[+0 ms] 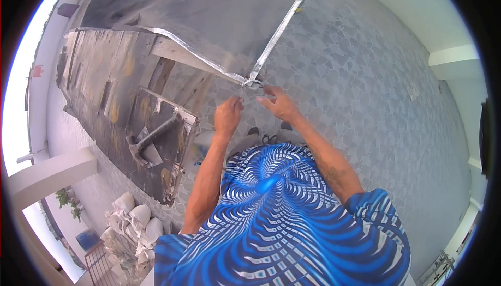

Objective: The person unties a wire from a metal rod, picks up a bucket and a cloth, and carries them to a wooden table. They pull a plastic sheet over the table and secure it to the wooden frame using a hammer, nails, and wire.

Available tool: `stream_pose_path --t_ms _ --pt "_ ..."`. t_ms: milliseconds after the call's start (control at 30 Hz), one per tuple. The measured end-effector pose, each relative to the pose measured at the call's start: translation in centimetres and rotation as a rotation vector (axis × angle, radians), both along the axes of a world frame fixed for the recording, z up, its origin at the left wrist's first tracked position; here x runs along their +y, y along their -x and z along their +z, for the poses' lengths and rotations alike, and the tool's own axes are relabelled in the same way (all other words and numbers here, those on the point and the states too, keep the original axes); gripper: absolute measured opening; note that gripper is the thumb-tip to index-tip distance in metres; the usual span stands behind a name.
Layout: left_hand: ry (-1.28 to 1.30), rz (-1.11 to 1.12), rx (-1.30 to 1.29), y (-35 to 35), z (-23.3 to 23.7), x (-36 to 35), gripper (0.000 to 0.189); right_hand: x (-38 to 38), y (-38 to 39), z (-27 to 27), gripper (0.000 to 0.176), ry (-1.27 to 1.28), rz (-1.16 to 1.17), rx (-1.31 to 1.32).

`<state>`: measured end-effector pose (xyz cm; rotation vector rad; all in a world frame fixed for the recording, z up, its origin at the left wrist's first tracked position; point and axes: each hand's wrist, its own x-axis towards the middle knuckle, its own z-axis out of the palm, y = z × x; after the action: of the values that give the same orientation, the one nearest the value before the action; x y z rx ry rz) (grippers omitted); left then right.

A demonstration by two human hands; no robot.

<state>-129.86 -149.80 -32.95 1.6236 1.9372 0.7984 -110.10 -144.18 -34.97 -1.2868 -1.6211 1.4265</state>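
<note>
Straight ahead is a large dark panel (203, 20) with white edging, its near corner pointing at me. A thin pale loop of wire or strip (254, 83) sits at that corner. My left hand (228, 116) is just below and left of the corner, thumb and fingers pinched together; what they hold is too small to make out. To the right of the corner, my right hand (282, 104) has its forefinger at the loop's end and its thumb bent in, seemingly gripping the loop.
Weathered boards (99, 72) lie to the left, with a hammer (151, 137) on top. Filled sacks (130, 215) and a blue container (87, 239) stand at lower left. The floor (365, 114) is paved with irregular grey stone pieces. A white wall (396, 4) runs along the right.
</note>
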Motion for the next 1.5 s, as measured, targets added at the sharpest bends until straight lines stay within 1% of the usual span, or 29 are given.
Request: stream_pose_path --t_ms 67,167,267,367,467,567,633,733,767,867,900,967,1000,1067,1100,1167,1200,1267,1367,1400,1500 --pt "0.001 0.009 0.008 0.3 -0.3 -0.5 0.019 0.1 1.0 0.7 0.034 0.053 0.023 0.116" --pt "0.012 -0.001 0.057 0.7 0.0 -0.4 0.018 1.3 0.1 -2.9 0.026 0.124 0.118 0.130" --pt "0.005 0.010 0.102 0.9 -0.3 -0.7 0.018 2.6 -3.1 -0.4 0.017 -0.136 0.055 -0.048" --pt "-0.005 0.038 0.126 0.7 -1.0 -0.9 0.017 6.0 -3.9 1.1 0.014 -0.651 -0.031 -0.359" --pt "-0.024 0.057 0.090 0.1 -1.7 -0.4 0.016 9.7 -2.6 3.1 0.013 -0.928 -0.009 -0.480" --pt "-0.067 0.074 0.027 -0.3 -2.8 0.2 0.015 11.8 -0.9 1.0 0.013 -0.924 0.096 -0.584" --pt "-0.098 0.080 -0.037 -0.9 -3.0 1.3 0.015 12.6 0.8 -1.6 0.016 -0.629 0.112 -0.448" --pt "-0.118 0.054 -0.134 -1.9 -3.7 3.1 0.018 12.6 1.7 -1.1 0.021 -0.251 0.148 -0.249" --pt "-0.120 0.032 -0.149 -1.8 -5.3 3.6 0.020 12.4 1.7 -0.5 0.023 -0.137 0.162 -0.185" --pt "-0.081 -0.008 -0.248 -2.2 -7.5 4.5 0.023 11.3 1.8 0.5 0.028 0.050 0.124 0.023" --pt "-0.060 -0.017 -0.290 -2.4 -7.7 4.9 0.024 11.2 1.7 0.7 0.028 0.059 0.141 0.021" --pt "-0.163 0.012 -0.255 -2.7 -8.0 5.5 0.025 11.2 1.6 1.0 0.029 0.079 0.179 0.017" --pt "-0.214 0.028 -0.236 -2.7 -8.0 5.7 0.026 11.5 1.6 0.8 0.029 0.015 0.209 0.046" --pt "-0.182 -0.024 -0.199 -2.3 -7.9 5.7 0.030 11.3 1.6 -0.3 0.028 -0.097 0.273 0.104" --pt "-0.170 -0.050 -0.178 -2.1 -7.6 5.9 0.032 11.6 1.8 -1.2 0.026 -0.090 0.260 0.103" --pt "-0.252 -0.059 -0.097 -2.2 -6.8 5.6 0.033 12.3 2.4 -3.1 0.022 -0.069 0.230 0.102" --pt "-0.294 -0.067 -0.058 -2.4 -6.8 5.5 0.034 12.9 2.6 -4.0 0.023 -0.123 0.246 0.070" --pt "-0.284 -0.022 -0.018 -2.7 -7.1 5.2 0.032 13.7 2.9 -5.7 0.024 -0.224 0.284 0.004" --pt "-0.298 -0.004 0.097 -2.5 -7.0 5.2 0.033 13.5 3.4 -7.6 0.022 -0.542 0.423 -0.199" --pt "-0.309 -0.006 0.141 -2.4 -6.9 5.4 0.034 13.0 3.4 -6.9 0.021 -0.364 0.399 -0.136" --pt "-0.252 -0.058 0.071 -1.8 -6.8 5.5 0.037 10.5 3.0 -4.4 0.031 0.163 0.349 0.052"
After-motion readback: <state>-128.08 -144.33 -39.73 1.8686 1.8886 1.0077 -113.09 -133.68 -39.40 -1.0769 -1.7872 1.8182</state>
